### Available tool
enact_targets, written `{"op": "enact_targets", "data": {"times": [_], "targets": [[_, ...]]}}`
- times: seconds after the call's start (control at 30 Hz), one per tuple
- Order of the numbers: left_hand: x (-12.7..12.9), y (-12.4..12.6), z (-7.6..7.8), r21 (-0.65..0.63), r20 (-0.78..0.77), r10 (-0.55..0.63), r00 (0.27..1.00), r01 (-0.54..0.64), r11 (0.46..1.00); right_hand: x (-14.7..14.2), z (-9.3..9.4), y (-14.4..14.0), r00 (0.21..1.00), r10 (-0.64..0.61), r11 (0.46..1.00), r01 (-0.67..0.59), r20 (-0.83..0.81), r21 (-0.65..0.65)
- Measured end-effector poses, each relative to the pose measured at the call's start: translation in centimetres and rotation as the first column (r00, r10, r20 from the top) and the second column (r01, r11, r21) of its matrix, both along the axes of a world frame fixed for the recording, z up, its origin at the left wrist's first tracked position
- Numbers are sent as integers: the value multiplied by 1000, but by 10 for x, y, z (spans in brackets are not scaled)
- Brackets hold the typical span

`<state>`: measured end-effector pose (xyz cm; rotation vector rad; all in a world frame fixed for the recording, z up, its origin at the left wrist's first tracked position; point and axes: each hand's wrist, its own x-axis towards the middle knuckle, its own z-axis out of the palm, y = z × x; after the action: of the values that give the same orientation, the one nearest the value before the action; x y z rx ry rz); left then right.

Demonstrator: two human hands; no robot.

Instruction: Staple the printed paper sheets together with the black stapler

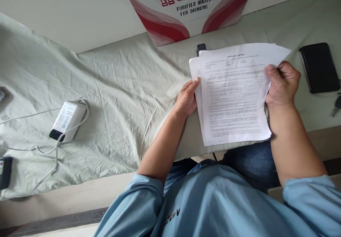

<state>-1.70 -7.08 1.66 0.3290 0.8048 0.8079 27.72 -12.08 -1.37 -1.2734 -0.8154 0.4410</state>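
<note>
Several printed paper sheets (231, 98), the top one headed "OVERLEAF NOTES", are held up between my two hands over the front edge of the cloth-covered table. My left hand (188, 96) pinches the left edge, thumb in front and fingers behind. On the upper right edge, my right hand (283, 82) grips the sheets, with its thumb on the printed face and the other fingers curled. The upper right corner bends outward. Behind the top of the sheets, a small dark object (201, 47) is partly hidden.
A greenish cloth (112, 87) covers the table. At the back stands a "Wahana" water carton (191, 13). To the right lie a black phone-like case (321, 67) and a key (337, 103). A white box-shaped device (68, 119) with cables and a dark object (5, 173) lie left.
</note>
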Motion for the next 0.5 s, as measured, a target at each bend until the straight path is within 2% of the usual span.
{"op": "enact_targets", "data": {"times": [0.13, 0.23, 0.37, 0.5], "targets": [[0, 1, 1, 14, -23, 9, 1000, -8, 1000, 12, -6, 5, 996, -92, 995, 93, -15, 41], [-1, 2, 0, 33, -38, 12, 999, -11, 999, 21, -8, 7, 992, -107, 992, 112, -73, 66], [-1, 2, 1, 29, -37, 15, 999, -14, 999, 25, -8, 5, 990, -39, 995, 51, -138, 86], [0, 1, 3, 4, -25, 22, 999, -22, 1000, 17, -4, 1, 994, 31, 998, -25, -108, 51]]}}
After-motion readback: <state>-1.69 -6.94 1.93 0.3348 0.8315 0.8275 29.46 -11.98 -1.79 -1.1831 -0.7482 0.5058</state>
